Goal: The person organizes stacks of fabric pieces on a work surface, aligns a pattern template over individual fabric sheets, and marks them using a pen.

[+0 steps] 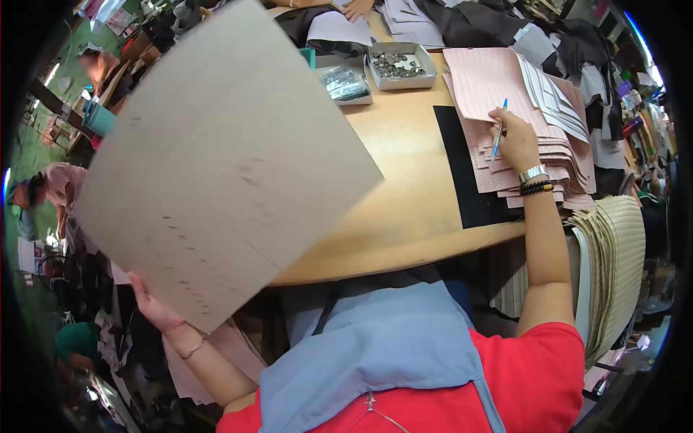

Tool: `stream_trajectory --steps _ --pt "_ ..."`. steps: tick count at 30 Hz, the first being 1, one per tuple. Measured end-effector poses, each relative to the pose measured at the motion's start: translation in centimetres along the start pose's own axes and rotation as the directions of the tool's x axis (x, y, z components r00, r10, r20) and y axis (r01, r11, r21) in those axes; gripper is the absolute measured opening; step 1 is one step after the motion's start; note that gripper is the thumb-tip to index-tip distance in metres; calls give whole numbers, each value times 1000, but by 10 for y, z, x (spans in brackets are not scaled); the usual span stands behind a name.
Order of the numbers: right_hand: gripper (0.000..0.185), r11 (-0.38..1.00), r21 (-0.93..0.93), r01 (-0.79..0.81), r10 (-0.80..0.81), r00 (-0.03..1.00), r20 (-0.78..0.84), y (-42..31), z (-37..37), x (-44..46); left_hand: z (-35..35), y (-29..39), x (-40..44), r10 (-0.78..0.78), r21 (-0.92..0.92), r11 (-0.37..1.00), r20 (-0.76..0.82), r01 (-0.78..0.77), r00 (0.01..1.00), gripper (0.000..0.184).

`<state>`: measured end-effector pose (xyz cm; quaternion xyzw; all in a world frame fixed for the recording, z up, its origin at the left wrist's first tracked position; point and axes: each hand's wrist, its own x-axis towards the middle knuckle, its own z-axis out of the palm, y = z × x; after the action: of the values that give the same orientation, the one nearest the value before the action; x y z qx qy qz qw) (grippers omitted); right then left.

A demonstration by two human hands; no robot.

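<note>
We find no brand or label that we can read: the grey cardboard sheet (216,166) carries rows of short dark marks, too blurred for us to make out as words. This sheet is raised across the left half of the frame, tilted like a diamond, one corner pointing to the right over the table (404,159) and another pointing down; its long axis seems to run from lower left to upper right. At its lower-left edge, we see the left hand (155,307) closed on it, partly hidden by the sheet. At the right of the frame, the right hand (517,141) is curled, with the blue pen (496,146) between its fingers. The pen's long axis stands nearly upright in the frame, its upper end leaning slightly right. That hand is over the pink textured sheets (473,79), which overlap a black panel (449,169); white pieces (548,94) lie on the pink ones. At upper centre, we see an open box (408,84) of small metal pieces (397,65), and just beside it a tray with plastic-bagged items (344,81). Another person's hand (357,9) shows at the top edge.
</note>
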<state>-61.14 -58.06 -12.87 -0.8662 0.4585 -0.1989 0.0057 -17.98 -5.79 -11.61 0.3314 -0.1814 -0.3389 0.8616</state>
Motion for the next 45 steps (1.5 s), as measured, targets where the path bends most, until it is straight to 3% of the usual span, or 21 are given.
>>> stream_trajectory --steps 2,5,6,8,9,11,13,15,17,18,20,22,29,32,39,42,45 --pt "18 980 149 -135 128 990 57 -3 0 10 -12 20 -2 79 -6 997 49 -78 996 50" --pt "21 993 60 -104 108 992 -71 -2 2 20 -14 39 -9 138 13 990 66 -139 988 49" --pt "26 985 91 -147 152 987 -43 -8 -4 21 -4 41 -11 242 70 970 -146 -234 959 49" --pt "25 992 93 -86 92 994 -61 -27 -16 17 20 40 -10 435 234 900 -518 -367 737 49" --pt "24 994 92 -56 63 996 -69 -39 -23 12 23 44 -11 467 268 884 -535 -383 704 49" --pt "15 928 369 41 -26 999 -46 -85 -40 -10 25 50 -15 528 339 849 -562 -405 637 50" --pt "13 774 628 -75 -141 947 287 -120 -43 -34 23 55 -16 553 357 833 -555 -423 621 52" --pt "23 517 856 -16 -409 873 264 -150 -41 -57 18 61 -16 569 369 822 -544 -434 616 53" --pt "30 587 797 146 -451 876 172 -156 -26 -68 12 64 -13 573 367 820 -536 -440 620 53" --pt "42 708 702 77 -363 892 269 -153 -17 -72 19 61 -11 577 372 817 -549 -441 605 54" --pt "52 885 452 107 -264 917 299 -146 18 -90 36 52 -8 589 381 807 -574 -451 569 54" --pt "68 960 234 156 -231 912 340 -152 38 -105 35 50 -9 568 358 822 -560 -442 603 55" --pt "64 931 290 221 -323 869 374 -180 43 -117 49 37 -5 578 354 816 -533 -458 618 57" --pt "63 856 384 347 -491 778 393 -198 43 -136 53 30 -1 605 366 796 -530 -483 594 57" --pt "65 691 537 484 -694 651 307 -288 79 -112 56 16 11 503 244 863 -490 -442 712 56" --pt "63 693 618 372 -649 694 311 -314 97 -90 63 24 5 500 234 864 -508 -447 701 56" --pt "61 731 543 413 -549 829 109 -309 93 -26 67 34 -5 512 218 854 -520 -473 684 55"
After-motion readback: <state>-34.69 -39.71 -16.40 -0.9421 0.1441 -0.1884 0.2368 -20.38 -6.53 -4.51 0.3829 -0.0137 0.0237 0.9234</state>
